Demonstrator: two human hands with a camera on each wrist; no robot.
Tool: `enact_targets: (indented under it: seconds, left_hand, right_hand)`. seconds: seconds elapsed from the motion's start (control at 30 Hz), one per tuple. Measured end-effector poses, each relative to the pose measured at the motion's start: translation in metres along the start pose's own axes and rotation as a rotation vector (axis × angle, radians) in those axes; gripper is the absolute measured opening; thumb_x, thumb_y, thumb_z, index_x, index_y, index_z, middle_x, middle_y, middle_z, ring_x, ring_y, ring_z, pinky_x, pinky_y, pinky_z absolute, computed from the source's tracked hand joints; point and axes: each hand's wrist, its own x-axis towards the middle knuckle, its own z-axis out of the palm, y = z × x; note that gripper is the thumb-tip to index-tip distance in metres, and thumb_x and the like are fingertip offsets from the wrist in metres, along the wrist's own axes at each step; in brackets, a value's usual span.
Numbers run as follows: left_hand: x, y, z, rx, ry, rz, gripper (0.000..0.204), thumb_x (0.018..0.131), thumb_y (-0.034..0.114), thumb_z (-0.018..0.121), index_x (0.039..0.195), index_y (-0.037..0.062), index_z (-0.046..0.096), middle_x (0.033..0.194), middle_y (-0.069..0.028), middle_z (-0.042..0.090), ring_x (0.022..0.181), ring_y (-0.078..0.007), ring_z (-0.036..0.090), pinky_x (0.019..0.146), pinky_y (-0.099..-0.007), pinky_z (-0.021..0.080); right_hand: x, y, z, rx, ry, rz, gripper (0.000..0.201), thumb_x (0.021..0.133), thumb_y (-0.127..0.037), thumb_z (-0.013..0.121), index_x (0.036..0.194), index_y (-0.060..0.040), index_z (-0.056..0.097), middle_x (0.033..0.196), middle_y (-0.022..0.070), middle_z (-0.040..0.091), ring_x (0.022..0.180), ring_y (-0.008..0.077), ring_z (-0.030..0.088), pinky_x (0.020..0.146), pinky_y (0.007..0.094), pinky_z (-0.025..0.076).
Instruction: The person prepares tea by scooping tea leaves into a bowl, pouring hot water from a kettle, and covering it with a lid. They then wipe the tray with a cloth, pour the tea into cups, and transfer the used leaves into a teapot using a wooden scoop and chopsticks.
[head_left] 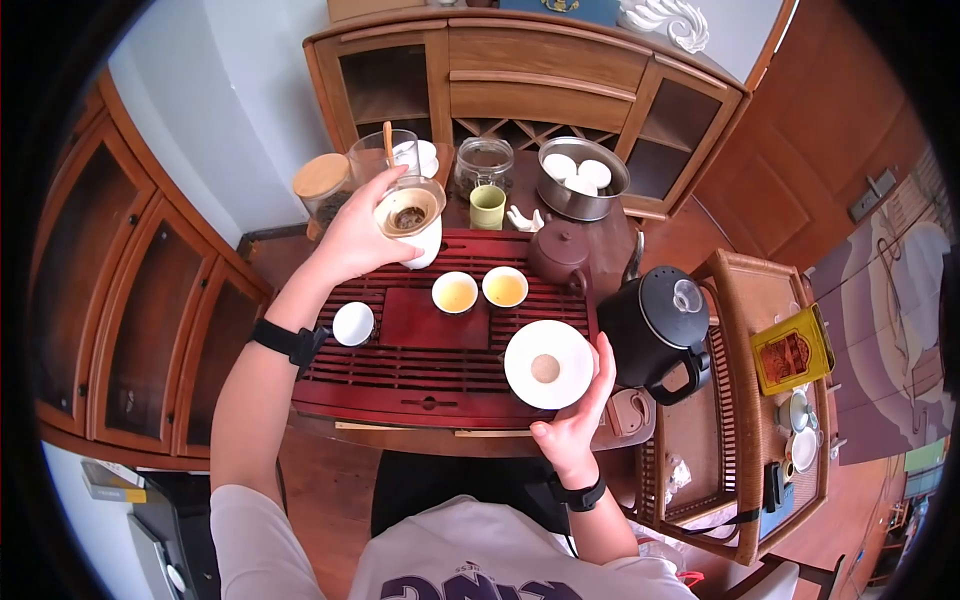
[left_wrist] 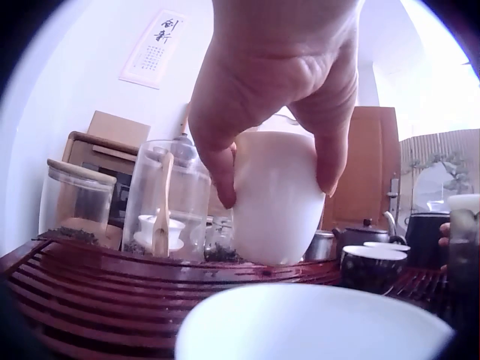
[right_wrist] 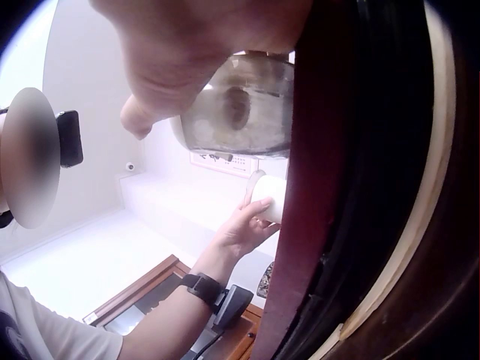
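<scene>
At the back left of the slatted tea tray [head_left: 400, 405], my left hand [head_left: 355, 235] grips a white cup [head_left: 428, 246] between thumb and fingers. On top of the cup sits a strainer [head_left: 408, 212] with dark residue. The left wrist view shows the white cup [left_wrist: 276, 202] upright in the left hand [left_wrist: 277, 82]. My right hand [head_left: 578, 425] lies beside a round white-rimmed vessel [head_left: 548, 335] near the tray's front right, fingers along its side and thumb spread away. The vessel's side [right_wrist: 262, 124] looks like glass in the right wrist view, partly behind the right hand [right_wrist: 187, 52].
Two cups of yellow liquid [head_left: 456, 293] [head_left: 506, 287] stand mid-tray, a white cup [head_left: 353, 324] at left. A brown teapot [head_left: 560, 252] sits back right, beside a black kettle [head_left: 655, 320]. Jars [head_left: 322, 190] and a metal bowl [head_left: 583, 180] stand behind.
</scene>
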Motion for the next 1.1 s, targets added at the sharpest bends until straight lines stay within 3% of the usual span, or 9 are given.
enact_targets:
  seconds: [0.13, 0.23, 0.33, 0.4, 0.57, 0.6, 0.8, 0.97, 1.1]
  left_hand:
    - [-0.01, 0.032, -0.015, -0.05, 0.019, 0.016, 0.101, 0.061, 0.009, 0.086, 0.15, 0.0118, 0.038, 0.141, -0.0176, 0.051, 0.133, -0.0279, 0.049, 0.111, -0.0372, 0.04]
    - [-0.023, 0.07, -0.021, -0.083, 0.013, 0.068, 0.1, 0.062, 0.007, 0.085, 0.149, 0.0119, 0.038, 0.139, -0.0173, 0.053, 0.132, -0.0277, 0.049, 0.11, -0.0371, 0.04]
    - [-0.037, 0.105, -0.021, -0.102, -0.038, 0.146, 0.104, 0.061, -0.003, 0.082, 0.153, 0.0113, 0.033, 0.128, -0.0084, 0.052, 0.127, -0.0208, 0.051, 0.108, -0.0336, 0.041]
    - [-0.044, 0.124, -0.017, -0.175, -0.129, 0.176, 0.105, 0.06, -0.004, 0.082, 0.152, 0.0117, 0.034, 0.132, -0.0083, 0.051, 0.128, -0.0197, 0.05, 0.109, -0.0335, 0.04]
    - [-0.058, 0.152, 0.002, -0.348, -0.294, 0.252, 0.106, 0.061, 0.001, 0.087, 0.152, 0.0099, 0.034, 0.123, -0.0077, 0.057, 0.12, -0.0171, 0.054, 0.105, -0.032, 0.043]
    - [-0.062, 0.157, 0.006, -0.385, -0.315, 0.225, 0.105, 0.062, 0.001, 0.086, 0.153, 0.0096, 0.032, 0.12, -0.0072, 0.058, 0.116, -0.0164, 0.056, 0.102, -0.0319, 0.045]
    - [-0.064, 0.152, 0.03, -0.358, -0.333, 0.319, 0.104, 0.068, 0.004, 0.082, 0.155, 0.0082, 0.024, 0.123, -0.0136, 0.061, 0.114, -0.0207, 0.06, 0.101, -0.0343, 0.047]
    - [-0.068, 0.149, 0.041, -0.316, -0.309, 0.286, 0.109, 0.071, 0.009, 0.084, 0.157, 0.0103, 0.017, 0.148, -0.0188, 0.039, 0.132, -0.0276, 0.048, 0.108, -0.0385, 0.043]
    - [-0.082, 0.133, 0.044, -0.497, -0.317, 0.345, 0.114, 0.071, 0.012, 0.087, 0.158, 0.0135, 0.014, 0.148, -0.0185, 0.037, 0.133, -0.0307, 0.047, 0.11, -0.0432, 0.041]
  right_hand:
    - [0.004, -0.008, -0.001, 0.061, 0.019, -0.042, 0.133, 0.062, -0.06, 0.087, 0.154, -0.0016, 0.009, 0.153, 0.0257, 0.028, 0.142, 0.0364, 0.033, 0.117, 0.0492, 0.028]
    - [0.01, -0.02, -0.013, -0.229, 0.009, -0.419, 0.128, 0.066, -0.059, 0.084, 0.155, -0.0083, 0.007, 0.156, 0.0292, 0.022, 0.146, 0.0411, 0.023, 0.121, 0.0496, 0.015]
    - [0.033, -0.051, -0.01, -0.338, -0.038, -0.586, 0.123, 0.067, -0.05, 0.086, 0.155, -0.0115, 0.008, 0.155, 0.0296, 0.023, 0.145, 0.0432, 0.025, 0.119, 0.0526, 0.016]
    - [0.057, -0.078, 0.0, -0.274, -0.186, -0.526, 0.118, 0.062, -0.026, 0.09, 0.151, -0.0053, 0.015, 0.154, 0.03, 0.023, 0.144, 0.0404, 0.03, 0.118, 0.0523, 0.023]
    - [0.094, -0.091, 0.023, -0.105, -0.437, -0.375, 0.131, 0.063, -0.016, 0.093, 0.155, -0.0051, 0.001, 0.154, 0.0257, 0.025, 0.141, 0.0368, 0.035, 0.114, 0.05, 0.034]
    - [0.093, -0.092, 0.025, -0.092, -0.424, -0.301, 0.138, 0.061, -0.018, 0.095, 0.156, -0.0103, -0.006, 0.153, 0.024, 0.029, 0.139, 0.0342, 0.039, 0.113, 0.0487, 0.037]
    - [0.081, -0.091, 0.017, -0.145, -0.333, -0.236, 0.133, 0.063, -0.021, 0.094, 0.154, -0.0058, -0.002, 0.146, 0.0216, 0.039, 0.133, 0.0319, 0.046, 0.111, 0.0452, 0.039]
    - [0.076, -0.093, 0.009, -0.196, -0.228, -0.192, 0.126, 0.059, -0.02, 0.093, 0.151, -0.0073, 0.008, 0.143, 0.0183, 0.041, 0.13, 0.0298, 0.048, 0.111, 0.0442, 0.039]
    - [0.074, -0.099, -0.003, -0.263, -0.208, -0.218, 0.118, 0.06, -0.018, 0.092, 0.147, -0.0081, 0.014, 0.14, 0.0168, 0.041, 0.129, 0.0285, 0.049, 0.109, 0.0432, 0.041]
